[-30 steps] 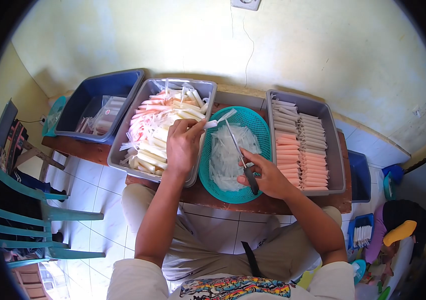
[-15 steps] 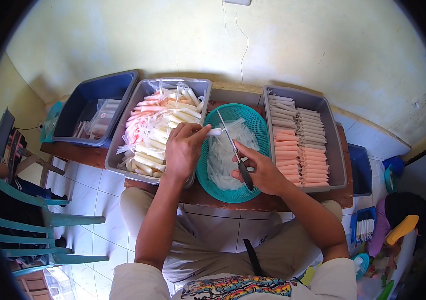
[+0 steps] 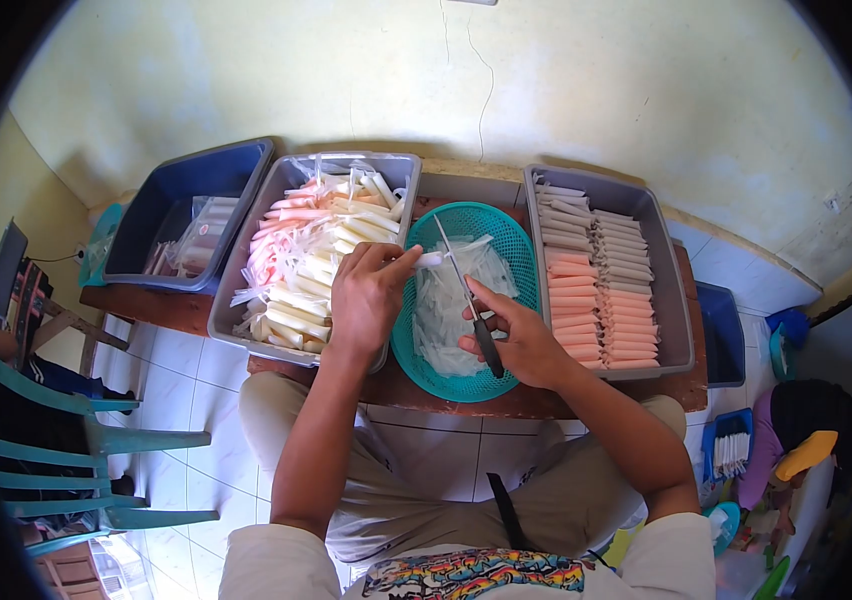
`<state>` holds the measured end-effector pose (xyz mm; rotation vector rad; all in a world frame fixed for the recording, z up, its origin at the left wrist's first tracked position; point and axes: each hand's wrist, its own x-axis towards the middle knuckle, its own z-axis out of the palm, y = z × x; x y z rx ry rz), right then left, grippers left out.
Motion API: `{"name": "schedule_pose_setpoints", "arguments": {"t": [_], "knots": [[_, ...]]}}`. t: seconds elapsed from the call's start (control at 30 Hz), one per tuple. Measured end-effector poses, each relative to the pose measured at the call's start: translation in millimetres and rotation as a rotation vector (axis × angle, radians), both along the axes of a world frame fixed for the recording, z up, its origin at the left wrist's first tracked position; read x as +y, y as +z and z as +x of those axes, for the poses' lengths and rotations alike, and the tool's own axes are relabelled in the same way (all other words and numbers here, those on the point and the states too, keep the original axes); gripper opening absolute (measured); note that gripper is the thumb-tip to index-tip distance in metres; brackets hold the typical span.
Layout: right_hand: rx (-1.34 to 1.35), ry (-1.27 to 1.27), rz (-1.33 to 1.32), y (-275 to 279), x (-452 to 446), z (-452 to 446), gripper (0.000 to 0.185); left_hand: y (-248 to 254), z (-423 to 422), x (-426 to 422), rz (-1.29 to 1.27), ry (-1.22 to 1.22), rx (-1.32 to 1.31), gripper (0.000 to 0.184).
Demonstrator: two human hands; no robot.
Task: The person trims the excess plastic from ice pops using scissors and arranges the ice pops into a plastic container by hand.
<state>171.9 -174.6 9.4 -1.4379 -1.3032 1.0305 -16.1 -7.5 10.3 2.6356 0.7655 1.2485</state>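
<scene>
My left hand [image 3: 364, 298] is closed, pinching a pale, tube-shaped ice pop [image 3: 430, 259] by one end; much of it is hidden in my fingers. In my right hand [image 3: 524, 338] I grip black-handled scissors [image 3: 488, 346]. Their blades point up and away, crossing right at the free end of the ice pop. Both hands are over a green mesh basket [image 3: 528, 262] that holds a heap of clear plastic offcuts [image 3: 446, 335]. Left of it, a grey tub [image 3: 236, 290] is piled with untidy white, yellow and pink ice pops.
Right of the basket, another grey tub [image 3: 681, 300] holds neat rows of brownish and pink ice pops. A blue tub [image 3: 131, 250] with bagged items stands far left. Below are a green plastic chair [image 3: 101, 440] and, at the right, another person [image 3: 796, 430].
Almost nothing differs. The whole view has shifted very slightly, and the ice pop and scissors stay in nearly the same position.
</scene>
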Motion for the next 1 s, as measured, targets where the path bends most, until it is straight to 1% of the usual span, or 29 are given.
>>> {"name": "schedule_pose_setpoints", "arguments": {"t": [0.13, 0.33, 0.53, 0.6, 0.67, 0.83, 0.9, 0.93, 1.0], "knots": [[0.014, -0.004, -0.010, -3.8, 0.6, -2.0, 0.092, -3.2, -0.9, 0.6, -0.004, 0.015, 0.028, 0.031], [-0.047, -0.025, -0.046, -6.7, 0.5, -4.6, 0.092, -5.0, -1.3, 1.0, -0.009, 0.017, 0.044, 0.029], [0.003, -0.013, -0.076, -8.4, 0.8, -5.4, 0.093, -6.9, -1.4, 1.8, 0.009, 0.017, 0.065, 0.028], [0.156, -0.002, -0.178, 1.2, -0.3, -6.8, 0.095, -7.5, -1.8, 1.9, 0.009, 0.022, 0.074, 0.028], [0.148, -0.002, -0.156, -0.1, -0.3, -6.8, 0.095, -8.2, -2.3, 2.7, -0.013, 0.031, 0.092, 0.032], [0.131, -0.034, -0.118, -3.8, 2.1, -8.6, 0.096, -6.1, -2.0, 0.8, -0.021, 0.038, 0.076, 0.032], [-0.005, -0.069, -0.133, -8.0, 5.9, -7.7, 0.096, -5.3, -1.0, 0.4, -0.021, 0.039, 0.071, 0.032], [-0.004, -0.070, -0.136, -12.7, 9.1, -6.4, 0.096, -5.0, -0.9, 0.0, -0.029, 0.032, 0.063, 0.032], [-0.141, -0.097, -0.109, -19.7, 15.3, -4.3, 0.095, -4.8, -0.5, -0.5, -0.041, 0.023, 0.058, 0.031]]}}
